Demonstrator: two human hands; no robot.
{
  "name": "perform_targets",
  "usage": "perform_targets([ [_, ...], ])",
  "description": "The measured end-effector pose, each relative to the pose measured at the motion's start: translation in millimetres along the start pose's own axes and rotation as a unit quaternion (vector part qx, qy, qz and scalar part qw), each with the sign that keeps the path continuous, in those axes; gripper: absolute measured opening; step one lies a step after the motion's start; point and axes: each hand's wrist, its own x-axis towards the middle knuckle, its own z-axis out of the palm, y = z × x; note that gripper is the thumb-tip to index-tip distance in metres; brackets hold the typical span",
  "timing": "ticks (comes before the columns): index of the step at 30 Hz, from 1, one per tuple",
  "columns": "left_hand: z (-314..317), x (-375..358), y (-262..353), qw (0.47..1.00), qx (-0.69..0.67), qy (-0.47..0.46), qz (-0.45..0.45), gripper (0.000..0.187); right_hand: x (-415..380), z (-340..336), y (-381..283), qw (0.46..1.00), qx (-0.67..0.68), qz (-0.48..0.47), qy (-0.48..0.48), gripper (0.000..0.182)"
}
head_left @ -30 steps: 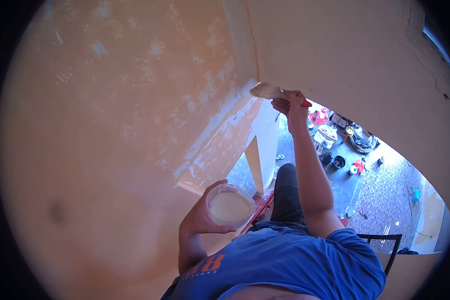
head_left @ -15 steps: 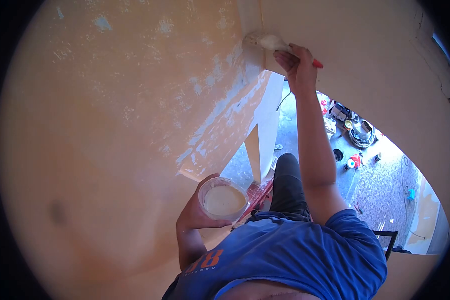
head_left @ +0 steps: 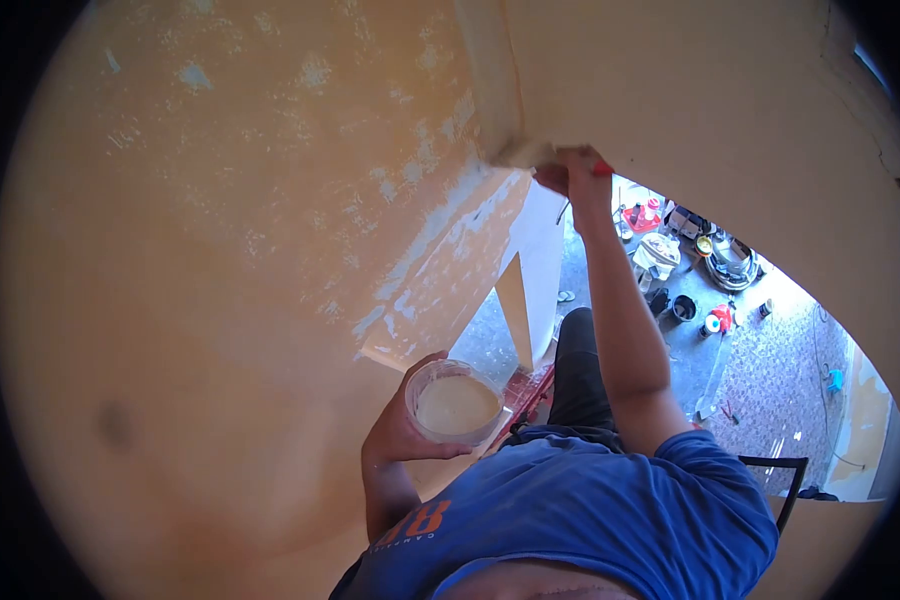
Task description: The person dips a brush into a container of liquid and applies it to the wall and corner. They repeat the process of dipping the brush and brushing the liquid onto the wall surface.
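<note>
A clear tub [head_left: 457, 404] of cream-coloured paint rests in my left hand [head_left: 398, 420], whose fingers wrap round its side. My right hand [head_left: 576, 180] grips a brush [head_left: 526, 153] with a red handle end. The bristles, blurred by motion, meet the corner where the patchy orange wall [head_left: 300, 150] joins the plain beige surface [head_left: 670, 90]. Pale smears and patches mark the orange wall near the brush.
Far below, the floor [head_left: 760, 370] holds a black bucket [head_left: 683, 308], a coiled hose [head_left: 732, 268], a red tray [head_left: 642, 214] and several cans. A black metal frame [head_left: 792, 480] stands right of my body. Something red lies beneath the tub.
My right hand and the brush have moved down along the corner. The tub in my left hand has shifted slightly right, and the view has tilted a little.
</note>
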Motion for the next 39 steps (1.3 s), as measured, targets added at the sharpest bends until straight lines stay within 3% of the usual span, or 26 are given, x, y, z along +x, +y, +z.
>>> perform_targets([
  [5,0.4,-4.5,2.5,1.000,-0.018,0.019,-0.015,0.114,24.5,53.0,-63.9,0.997,0.057,-0.050,-0.016,0.020],
  [7,1.3,-3.4,3.7,1.000,0.000,0.010,-0.004,0.113,36.3,59.2,-83.7,0.978,0.192,-0.066,-0.052,0.022],
  [11,-2.9,2.9,5.9,0.997,0.074,-0.021,0.029,0.113,50.5,56.7,-71.9,0.954,0.263,-0.111,-0.091,0.024],
  [15,-0.7,0.6,0.4,0.999,0.027,-0.023,-0.004,0.113,9.9,22.1,-2.5,0.987,0.151,0.020,-0.044,0.037],
  [20,2.5,10.0,8.9,0.998,0.048,-0.031,0.003,0.113,-6.9,-26.0,26.8,0.993,0.053,0.095,0.040,0.028],
  [22,2.9,9.4,12.6,0.997,0.072,-0.035,0.000,0.113,-3.7,-6.2,5.7,0.993,0.056,0.085,0.054,0.025],
  [24,3.7,7.7,13.3,0.999,0.047,-0.027,-0.007,0.113,8.4,29.0,-19.4,0.995,0.088,-0.041,0.018,0.030],
  [26,3.0,4.1,11.3,0.999,0.019,-0.021,-0.017,0.112,21.2,64.7,-61.8,0.995,0.036,-0.081,0.039,0.029],
  [29,1.3,7.8,7.8,0.999,0.028,-0.030,0.001,0.109,56.7,88.0,-112.4,0.984,0.146,-0.098,-0.024,0.026],
  [31,0.2,11.4,10.7,0.991,0.109,-0.053,0.049,0.107,66.1,90.8,-123.5,0.979,0.179,-0.082,-0.048,0.025],
  [33,2.5,10.9,12.0,0.995,0.075,-0.054,0.035,0.108,71.2,86.9,-129.8,0.928,0.349,-0.072,-0.111,0.026],
  [39,-0.1,10.8,6.9,0.994,0.084,-0.067,0.033,0.111,19.3,49.3,-18.3,0.974,0.226,0.009,-0.021,0.028],
])
